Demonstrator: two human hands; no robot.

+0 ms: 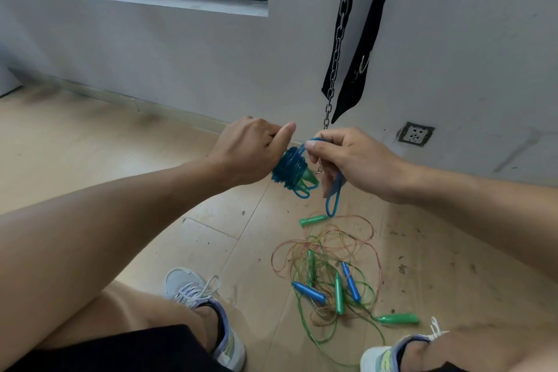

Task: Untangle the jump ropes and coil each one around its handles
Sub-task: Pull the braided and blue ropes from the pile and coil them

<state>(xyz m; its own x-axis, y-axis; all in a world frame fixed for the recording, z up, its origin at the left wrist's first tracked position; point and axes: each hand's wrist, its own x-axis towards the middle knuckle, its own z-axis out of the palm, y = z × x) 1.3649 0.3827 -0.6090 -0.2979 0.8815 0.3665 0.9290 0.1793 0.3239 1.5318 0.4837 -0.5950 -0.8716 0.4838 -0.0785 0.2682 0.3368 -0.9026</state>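
Note:
My left hand (252,148) grips a pair of green handles wound with a tight blue rope coil (289,168); the handle tips (308,180) stick out below the coil. My right hand (353,160) pinches the loose end of the same blue rope, and a loop (332,204) of it hangs under my fingers. On the floor below lies a tangle of thin green and reddish ropes (329,254) with several green handles (339,294) and two blue handles (309,293) among them.
A steel chain (339,30) and black straps (359,54) hang on the grey wall behind my hands. A wall socket (416,133) sits low to the right. My shoes (199,296) and knees frame the wooden floor (90,145) at the bottom.

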